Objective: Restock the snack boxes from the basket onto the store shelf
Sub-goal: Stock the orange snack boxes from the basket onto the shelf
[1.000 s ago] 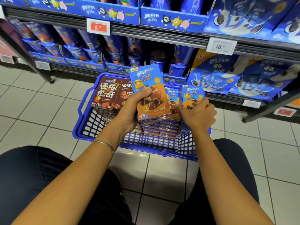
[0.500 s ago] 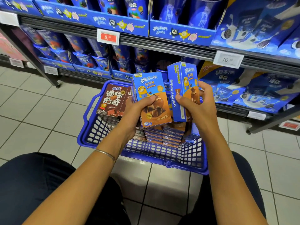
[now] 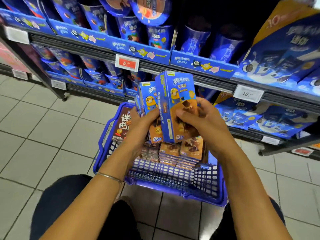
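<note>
A blue plastic basket (image 3: 173,193) stands on the tiled floor in front of my knees. Inside it lie stacks of blue-and-orange snack boxes (image 3: 180,151), with brown boxes (image 3: 122,126) standing at its left. My left hand (image 3: 140,129) grips upright blue-and-orange boxes (image 3: 149,99) above the basket. My right hand (image 3: 206,123) holds another such box (image 3: 174,104) upright, pressed against the left hand's boxes. The store shelf (image 3: 173,68) runs across just beyond the basket.
The shelves hold blue snack cups (image 3: 155,35) and large blue boxes (image 3: 284,54) at the right. Price tags (image 3: 127,62) hang on the shelf rails. A shelf leg (image 3: 52,84) meets the floor at left. Light floor tiles (image 3: 43,129) lie to the left.
My right hand brought its box against the boxes in my left hand, and both hands rose a little. The view moved closer to the shelf and tilted up.
</note>
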The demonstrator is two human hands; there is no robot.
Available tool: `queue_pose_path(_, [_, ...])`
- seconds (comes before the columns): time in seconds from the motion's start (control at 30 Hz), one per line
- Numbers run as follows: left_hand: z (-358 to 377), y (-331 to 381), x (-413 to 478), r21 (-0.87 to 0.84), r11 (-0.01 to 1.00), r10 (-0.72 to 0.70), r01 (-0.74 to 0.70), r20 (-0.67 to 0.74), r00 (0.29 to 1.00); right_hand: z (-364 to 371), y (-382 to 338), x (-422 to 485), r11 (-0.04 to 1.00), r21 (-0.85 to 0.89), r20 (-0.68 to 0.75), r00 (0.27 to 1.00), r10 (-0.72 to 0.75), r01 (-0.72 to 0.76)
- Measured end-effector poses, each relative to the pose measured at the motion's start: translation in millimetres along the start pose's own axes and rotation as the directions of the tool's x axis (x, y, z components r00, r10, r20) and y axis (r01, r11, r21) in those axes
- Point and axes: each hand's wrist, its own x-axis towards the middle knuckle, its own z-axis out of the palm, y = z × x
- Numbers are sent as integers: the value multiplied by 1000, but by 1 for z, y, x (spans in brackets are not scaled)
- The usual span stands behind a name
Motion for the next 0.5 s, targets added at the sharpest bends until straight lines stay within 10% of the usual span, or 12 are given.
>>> queue_pose_path(0.5, [96, 390, -166, 45, 997, 53, -56, 61, 997, -27, -388, -145, 972, 233, 95, 995, 12, -34])
